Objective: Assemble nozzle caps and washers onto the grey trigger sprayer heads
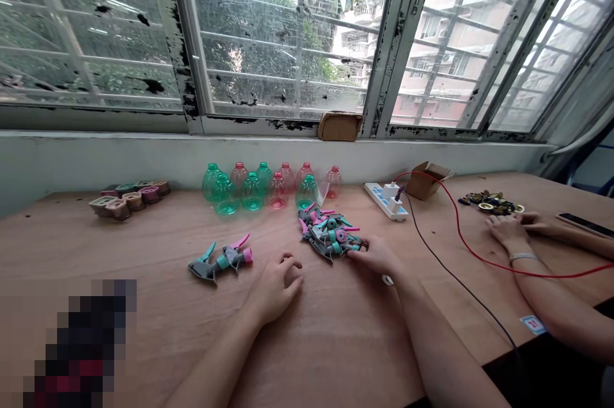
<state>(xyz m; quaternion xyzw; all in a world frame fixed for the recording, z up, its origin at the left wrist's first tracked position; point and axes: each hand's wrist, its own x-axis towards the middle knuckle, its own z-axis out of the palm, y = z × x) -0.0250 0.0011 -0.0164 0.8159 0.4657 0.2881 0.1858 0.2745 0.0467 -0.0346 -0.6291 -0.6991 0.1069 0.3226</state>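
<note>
Touching the spray-head pile (329, 235) — right fingers (359, 253)

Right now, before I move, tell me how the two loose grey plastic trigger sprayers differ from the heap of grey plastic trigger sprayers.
The two loose sprayers lie side by side on the wooden table; the heap holds many more, piled and tangled. The left hand is beside the pair, not touching; the right hand touches the heap. Both show grey bodies with teal and pink parts.
</note>
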